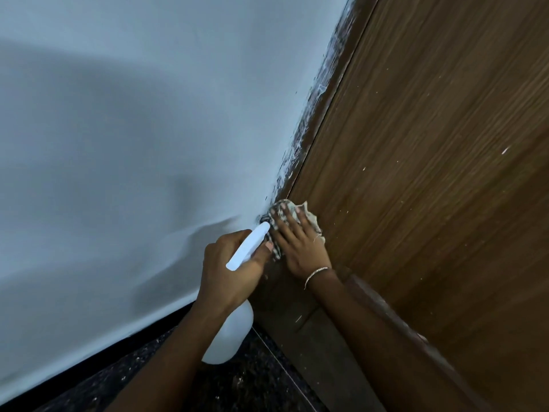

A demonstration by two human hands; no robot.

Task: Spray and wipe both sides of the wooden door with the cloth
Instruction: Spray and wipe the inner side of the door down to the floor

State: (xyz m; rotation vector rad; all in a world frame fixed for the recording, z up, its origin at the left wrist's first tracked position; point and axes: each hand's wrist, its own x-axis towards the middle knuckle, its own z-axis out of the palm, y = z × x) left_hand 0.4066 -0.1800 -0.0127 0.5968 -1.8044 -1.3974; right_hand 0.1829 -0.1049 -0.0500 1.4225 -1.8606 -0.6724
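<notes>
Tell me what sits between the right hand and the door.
Only the cloth: the right hand presses it flat on the door. Nothing else visible intervenes; the left hand holds the bottle alongside.
</notes>
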